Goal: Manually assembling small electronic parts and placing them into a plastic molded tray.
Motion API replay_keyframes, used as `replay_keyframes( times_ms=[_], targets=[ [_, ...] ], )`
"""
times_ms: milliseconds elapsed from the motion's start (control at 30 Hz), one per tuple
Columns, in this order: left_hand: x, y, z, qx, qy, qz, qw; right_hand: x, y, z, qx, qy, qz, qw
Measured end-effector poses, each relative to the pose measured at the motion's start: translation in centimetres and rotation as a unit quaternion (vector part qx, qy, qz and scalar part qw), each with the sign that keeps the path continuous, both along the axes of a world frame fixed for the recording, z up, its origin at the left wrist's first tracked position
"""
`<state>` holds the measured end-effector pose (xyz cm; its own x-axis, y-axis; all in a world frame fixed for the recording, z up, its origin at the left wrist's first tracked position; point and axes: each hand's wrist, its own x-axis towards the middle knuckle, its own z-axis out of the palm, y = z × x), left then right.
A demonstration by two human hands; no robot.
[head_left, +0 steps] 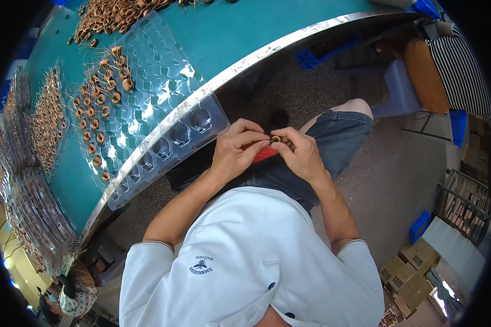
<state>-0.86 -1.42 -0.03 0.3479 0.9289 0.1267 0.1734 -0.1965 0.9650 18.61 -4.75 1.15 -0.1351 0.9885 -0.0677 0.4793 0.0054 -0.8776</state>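
Note:
Above my lap, my left hand and my right hand meet, fingertips almost touching. Between them is a small copper-wound ring coil, pinched by the right thumb and fingers. The left thumb and forefinger are closed at the coil's left side; whether they grip the coil itself or one of its wire ends is too small to tell. Just beneath the hands a red patch shows on my lap. To the left, a clear plastic tray on the table is partly filled with similar coils, their wire legs sticking out.
A loose heap of coils lies on the green table at the far side. Stacked filled trays stand at the left. The table's metal edge curves past my left hand, with another clear tray jutting beneath it. A blue stool stands at right.

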Motion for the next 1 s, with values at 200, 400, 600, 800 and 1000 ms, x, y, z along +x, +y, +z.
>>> replay_keyframes(
  times_ms=[200, 400, 600, 800, 1000],
  targets=[
    [0.9, -0.2, -0.3, -0.218, -0.031, 0.054, 0.974, -0.4, -0.7, -0.2, 0.026, 0.023, -0.030, 0.999],
    [1.7, -1.0, -0.4, -0.332, -0.145, 0.048, 0.931, -1.0, -1.5, -1.1, -0.031, 0.127, -0.151, 0.980],
    [2.4, -1.7, 0.2, -0.400, -0.206, -0.037, 0.892, -2.4, -2.5, -1.8, 0.028, 0.183, -0.155, 0.970],
    [0.9, -1.2, 0.0, -0.402, -0.169, -0.071, 0.897, -0.9, -2.1, 0.1, -0.046, 0.101, -0.095, 0.989],
    [-0.5, -1.2, 0.6, -0.336, -0.048, -0.147, 0.929, -0.8, 0.7, 0.5, -0.068, 0.143, -0.003, 0.987]
  ],
)
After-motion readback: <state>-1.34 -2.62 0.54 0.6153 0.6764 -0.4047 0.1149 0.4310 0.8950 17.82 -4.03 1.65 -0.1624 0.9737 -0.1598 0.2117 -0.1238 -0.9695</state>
